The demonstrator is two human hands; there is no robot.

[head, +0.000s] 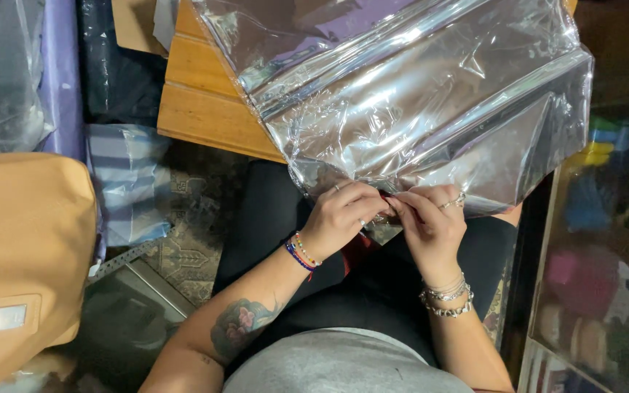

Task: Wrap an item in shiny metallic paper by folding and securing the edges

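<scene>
Hands pinching silver foil's near edge.
Left hand [343, 218] and right hand [431, 222] both grip silver foil sheet [416, 102], draped off wooden worktop [202, 94] toward the lap for reach.

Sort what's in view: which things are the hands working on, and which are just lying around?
In hand:
- silver foil bag, its near edge pinched by the left hand and right hand
- small red piece between the fingertips, too hidden to identify

Lying about:
- wooden board under the bag
- tan bag
- striped cloth
- patterned rug
</scene>
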